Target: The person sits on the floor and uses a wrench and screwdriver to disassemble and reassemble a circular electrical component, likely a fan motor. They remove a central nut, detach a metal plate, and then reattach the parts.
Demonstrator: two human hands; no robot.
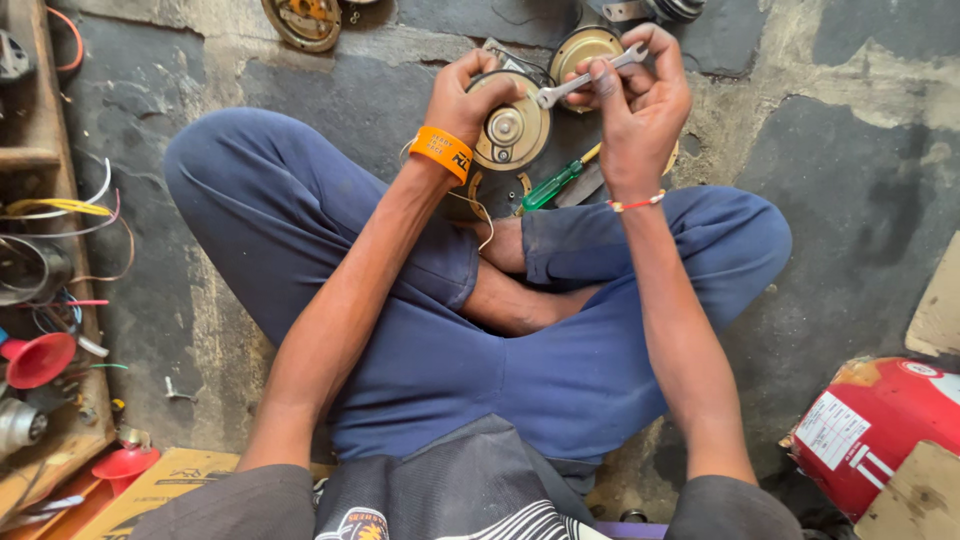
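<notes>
You sat cross-legged on the concrete floor point(860, 190) in blue trousers point(430, 340), and your forearms ran forward over your knees. Beside your right knee lay a red cylinder point(870, 430) with a white label, and at your left side a cardboard box point(165, 490) sat just short of a wooden shelf point(50, 300) crowded with loose wires point(70, 215) and two red funnel-shaped horns point(38, 358).

Just past your crossed ankles a green-handled screwdriver point(555, 183) lay on the floor, partly under your wrists. Above it, your left hand point(465, 95), an orange band point(442, 152) on its wrist, had its fingers clenched around the rim of a round brass-coloured metal disc point(510, 130), holding it up on edge in front of you. Your right hand point(640, 105), with a thin red-and-white thread around the wrist, had its fingers pinched on a small silver spanner point(585, 78), whose open end reached across to the top of the disc.

Behind the held disc a second round metal piece point(583, 48) lay on the floor, and farther off another round part point(302, 20) rested near the wall.
</notes>
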